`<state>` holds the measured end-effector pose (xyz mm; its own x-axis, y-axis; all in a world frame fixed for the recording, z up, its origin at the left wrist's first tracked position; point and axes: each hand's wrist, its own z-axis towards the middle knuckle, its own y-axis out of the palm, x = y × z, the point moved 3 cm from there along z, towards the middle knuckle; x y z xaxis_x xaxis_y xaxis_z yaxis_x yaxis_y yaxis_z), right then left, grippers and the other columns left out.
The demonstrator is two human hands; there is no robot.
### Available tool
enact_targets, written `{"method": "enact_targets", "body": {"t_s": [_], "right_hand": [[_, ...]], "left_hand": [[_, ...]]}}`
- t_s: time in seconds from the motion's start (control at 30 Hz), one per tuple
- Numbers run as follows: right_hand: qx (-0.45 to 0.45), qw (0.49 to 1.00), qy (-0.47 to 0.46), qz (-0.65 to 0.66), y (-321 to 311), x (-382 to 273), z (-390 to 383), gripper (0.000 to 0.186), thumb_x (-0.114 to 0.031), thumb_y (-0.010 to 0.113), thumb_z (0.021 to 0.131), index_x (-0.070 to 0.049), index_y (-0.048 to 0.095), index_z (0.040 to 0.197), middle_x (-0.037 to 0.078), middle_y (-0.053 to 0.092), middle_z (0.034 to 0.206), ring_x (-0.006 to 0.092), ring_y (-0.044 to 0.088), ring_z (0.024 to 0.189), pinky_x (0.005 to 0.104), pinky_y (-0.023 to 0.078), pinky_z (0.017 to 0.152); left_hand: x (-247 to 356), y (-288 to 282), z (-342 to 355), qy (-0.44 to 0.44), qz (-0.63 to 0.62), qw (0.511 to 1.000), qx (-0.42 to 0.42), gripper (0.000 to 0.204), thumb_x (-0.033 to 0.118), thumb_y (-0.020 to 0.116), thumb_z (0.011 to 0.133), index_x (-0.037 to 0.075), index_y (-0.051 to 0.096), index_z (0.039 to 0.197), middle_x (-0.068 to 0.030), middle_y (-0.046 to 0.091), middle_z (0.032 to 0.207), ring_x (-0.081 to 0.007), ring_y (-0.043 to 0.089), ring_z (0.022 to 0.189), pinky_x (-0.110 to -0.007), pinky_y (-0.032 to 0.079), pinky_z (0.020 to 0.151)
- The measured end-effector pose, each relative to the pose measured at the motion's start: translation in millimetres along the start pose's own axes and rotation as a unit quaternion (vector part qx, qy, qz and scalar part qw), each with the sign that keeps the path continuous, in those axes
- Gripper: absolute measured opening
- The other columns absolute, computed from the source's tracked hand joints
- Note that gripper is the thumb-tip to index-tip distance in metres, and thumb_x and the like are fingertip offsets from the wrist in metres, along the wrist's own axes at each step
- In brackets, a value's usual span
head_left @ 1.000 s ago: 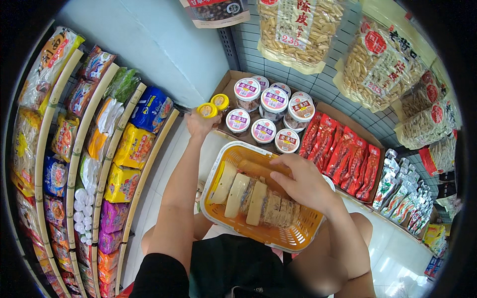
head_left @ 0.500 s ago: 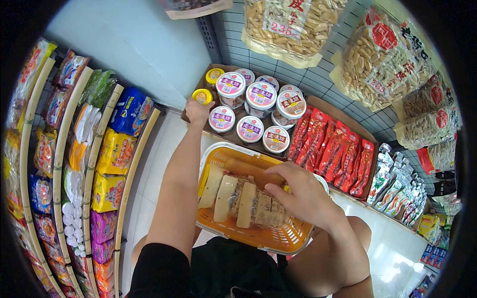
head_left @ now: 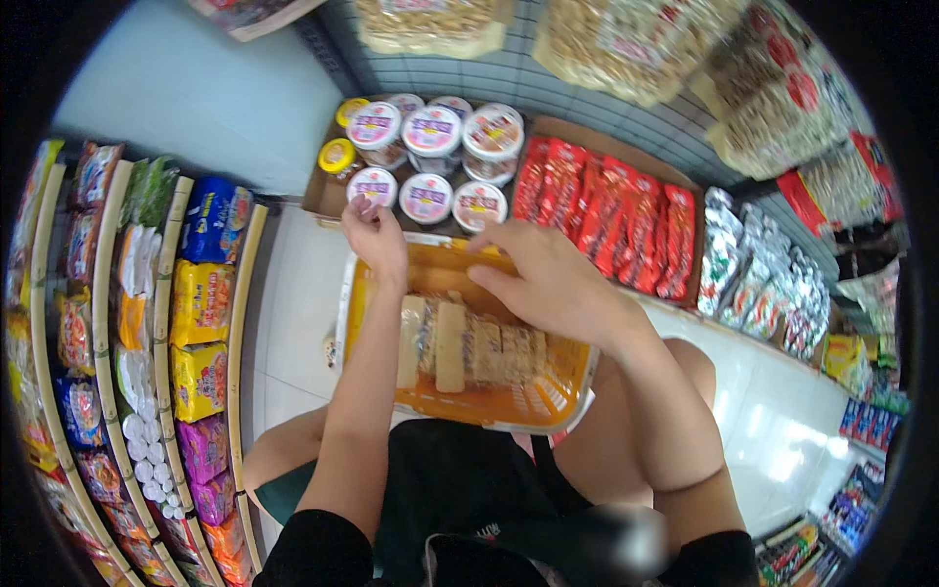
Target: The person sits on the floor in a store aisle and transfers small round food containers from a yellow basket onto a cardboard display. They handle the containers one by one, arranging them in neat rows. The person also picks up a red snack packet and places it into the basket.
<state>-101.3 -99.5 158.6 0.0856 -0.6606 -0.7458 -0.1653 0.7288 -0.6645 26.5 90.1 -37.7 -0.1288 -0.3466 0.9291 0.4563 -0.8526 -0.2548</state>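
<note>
My left hand (head_left: 376, 235) hovers over the far left corner of an orange basket (head_left: 430, 402), just in front of a white-lidded tub (head_left: 372, 188). Its fingers are loosely bent, and nothing shows in them. A jar with a yellow lid (head_left: 337, 155) stands a little beyond it. My right hand (head_left: 548, 284) reaches across the basket's far right side, thumb and fingers apart and holding nothing. Inside the basket lie clear-wrapped packs of pale brown snack blocks (head_left: 504, 350) with cream-coloured strips (head_left: 451, 347). The basket sits in front of my lap, its far rim partly hidden by my hands.
Several more tubs (head_left: 432, 130) fill a cardboard box behind the basket. Red packets (head_left: 616, 220) and silver packets (head_left: 763, 274) continue to the right. Large bags of seeds (head_left: 636, 44) hang above. Tiered shelves with bagged snacks (head_left: 203, 298) stand on the left.
My left hand has come back from the yellow-lidded jar toward the basket. My right hand stays over the basket. The view has shifted, moving the hanging bags higher in the picture.
</note>
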Motion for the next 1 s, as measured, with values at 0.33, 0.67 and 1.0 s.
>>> {"method": "enact_targets", "body": {"t_s": [0.33, 0.67, 1.0], "right_hand": [[0.016, 0.998, 0.05, 0.046, -29.5, 11.4, -21.9, 0.033, -0.022, 0.061, 0.089, 0.003, 0.063, 0.112, 0.018, 0.067, 0.11, 0.0333, 0.062, 0.106, 0.0401, 0.048, 0.094], [0.031, 0.995, 0.072, 0.058, -53.5, 28.9, -60.3, 0.032, -0.023, 0.059, 0.089, 0.001, 0.061, 0.11, 0.022, 0.064, 0.104, 0.0383, 0.059, 0.104, 0.0446, 0.045, 0.094], [0.065, 0.995, 0.05, 0.055, -67.7, 31.8, -65.7, 0.028, -0.019, 0.06, 0.087, 0.004, 0.062, 0.103, 0.023, 0.065, 0.101, 0.0387, 0.061, 0.1, 0.0446, 0.048, 0.089]], "left_hand": [[-18.5, 36.6, -230.5, 0.104, 0.074, 0.92, -0.369, 0.028, 0.003, 0.067, 0.078, 0.0, 0.056, 0.103, -0.0172, 0.055, 0.1, -0.0374, 0.054, 0.097, -0.046, 0.046, 0.084], [-26.8, 63.6, -263.1, 0.045, 0.265, 0.801, -0.535, 0.054, 0.013, 0.078, 0.072, -0.001, 0.049, 0.116, -0.0212, 0.049, 0.113, -0.0396, 0.05, 0.107, -0.047, 0.043, 0.09], [-17.6, 61.2, -260.2, 0.054, 0.203, 0.863, -0.46, 0.07, 0.016, 0.083, 0.067, -0.003, 0.043, 0.121, -0.0217, 0.046, 0.117, -0.0392, 0.046, 0.11, -0.047, 0.04, 0.095]]}}
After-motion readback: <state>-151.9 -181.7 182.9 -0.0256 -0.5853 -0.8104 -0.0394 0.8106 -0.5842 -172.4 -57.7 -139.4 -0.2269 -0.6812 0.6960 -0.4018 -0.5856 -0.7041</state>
